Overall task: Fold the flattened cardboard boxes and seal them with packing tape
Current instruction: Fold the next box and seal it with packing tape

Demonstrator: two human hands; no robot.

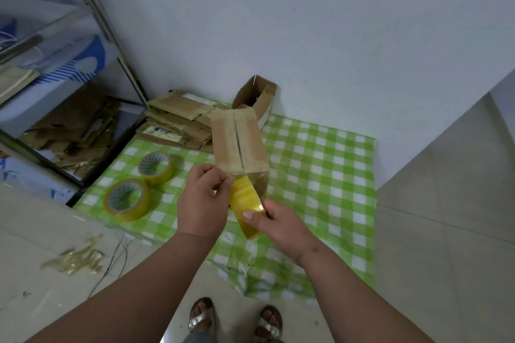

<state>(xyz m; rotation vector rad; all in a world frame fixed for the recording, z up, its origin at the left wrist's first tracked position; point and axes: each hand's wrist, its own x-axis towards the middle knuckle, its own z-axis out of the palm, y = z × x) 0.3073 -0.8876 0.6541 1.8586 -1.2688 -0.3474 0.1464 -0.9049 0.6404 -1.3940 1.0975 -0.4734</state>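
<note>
Centrally, a folded brown cardboard box is standing on the green-and-white checked cloth. The left hand is pinching the clear yellowish tape strip against the box's near end, while the right hand is gripping the yellow tape roll, fingers curled around it. Two spare yellow tape rolls are lying left of the box; flattened brown cardboard sheets are lying behind.

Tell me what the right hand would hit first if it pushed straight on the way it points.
Probably the near end of the folded box: the right hand, gripping the tape roll, points up-left toward it. Depth is unclear.
</note>
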